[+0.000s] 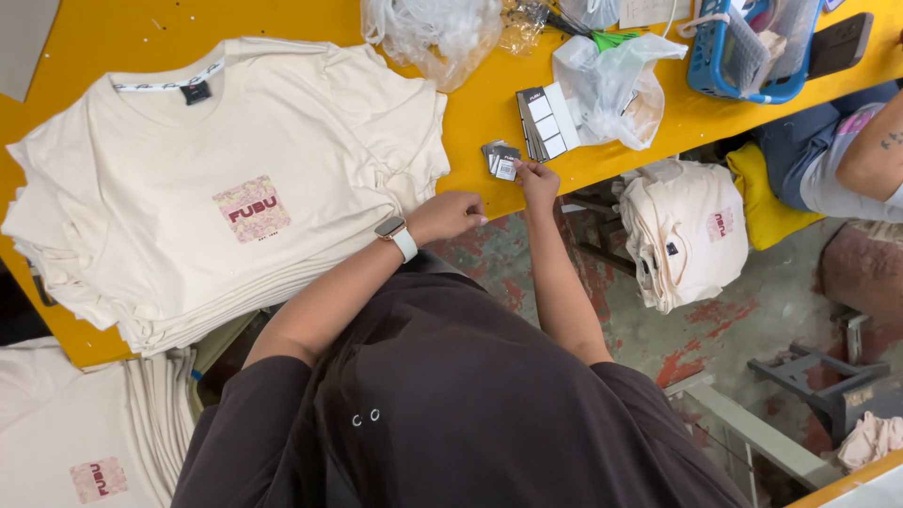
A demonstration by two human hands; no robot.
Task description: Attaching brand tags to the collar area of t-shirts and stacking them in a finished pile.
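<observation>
A tall stack of cream T-shirts [235, 188] with a pink square print lies on the yellow table [489, 103]. My left hand [450, 214], with a watch on its wrist, rests at the table's edge beside the stack, fingers curled and holding nothing I can see. My right hand [536, 177] reaches to a small pile of dark hang tags [500, 160] near the table's edge and pinches one of them. A larger stack of black-and-white tags [547, 122] stands just behind.
Clear plastic bags [611, 85] and a blue basket [743, 52] sit at the back of the table. More cream shirts lie on a stool [687, 230] to the right and at the bottom left [89, 437]. Another person's arm [870, 155] shows at the right edge.
</observation>
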